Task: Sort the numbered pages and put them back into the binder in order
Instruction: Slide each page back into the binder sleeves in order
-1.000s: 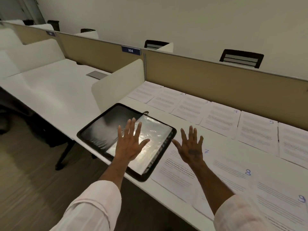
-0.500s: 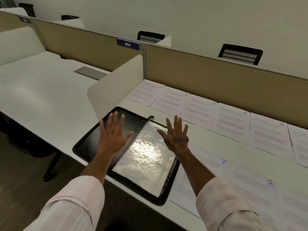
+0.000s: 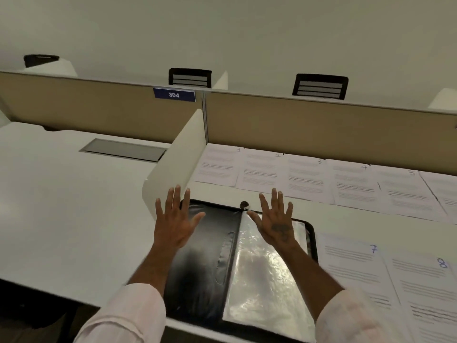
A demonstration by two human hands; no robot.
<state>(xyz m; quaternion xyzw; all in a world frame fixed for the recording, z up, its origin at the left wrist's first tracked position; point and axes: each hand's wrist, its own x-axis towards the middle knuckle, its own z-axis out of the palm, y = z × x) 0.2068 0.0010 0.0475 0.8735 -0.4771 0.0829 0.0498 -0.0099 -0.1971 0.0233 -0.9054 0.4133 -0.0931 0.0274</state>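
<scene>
Binder [image 3: 202, 268] black, glossy; its plastic sleeve [image 3: 267, 280] clear, glaring silver-white. Page 7 [image 3: 346, 263] white, grey lines of print, number handwritten in blue; far row of pages [image 3: 306, 179] the same, numbers fainter. Desk [image 3: 61, 206] white. Partition [image 3: 321, 125] tan; sign [image 3: 174, 94] dark blue, white 304. Side divider [image 3: 178, 164] cream. Chair back [image 3: 320, 86] black, grey slats. Cable hatch [image 3: 123, 149] grey. Left sleeve [image 3: 123, 318] pale pink. Right hand [image 3: 277, 224]: dark mark on its back.

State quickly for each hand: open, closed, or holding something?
Left hand: open, fingers spread, holding nothing, at the binder's left edge.
Right hand: open, fingers spread, holding nothing, over the binder's far end.
</scene>
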